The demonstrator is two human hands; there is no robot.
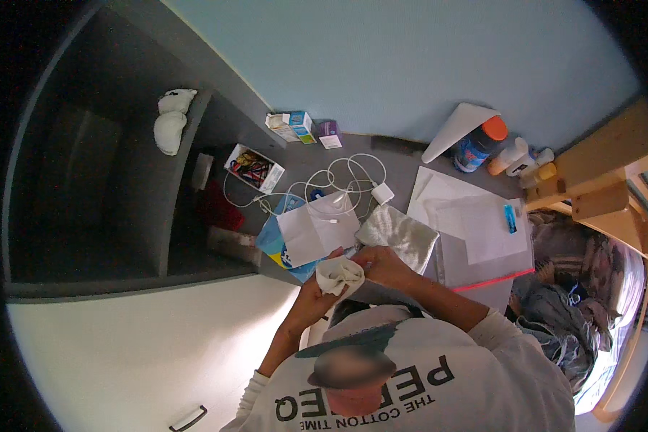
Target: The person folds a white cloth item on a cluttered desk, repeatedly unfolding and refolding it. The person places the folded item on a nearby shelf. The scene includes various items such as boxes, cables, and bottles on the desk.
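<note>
My left hand [316,297] grips a bunched piece of off-white fabric [339,274] with a round, folded opening at its top. The fingers of my right hand [382,263] are pinched at the fabric's right edge; any small item between them is too small to make out. Just beyond both hands, a creased sheet of white paper [317,229] lies over a blue and yellow plastic packet [272,243]. To the right of the paper is a folded pale grey cloth [397,232]. A white charger [382,193] and its looped white cable [302,189] rest behind them.
A small box of coloured strands [254,168] stands left of the cable. Cartons [297,128], a blue jar with an orange lid [472,151] and bottles [510,156] line the wall. Right lies a clear folder [486,270]. A white stuffed figure [171,121] sits on the left shelf unit [189,129].
</note>
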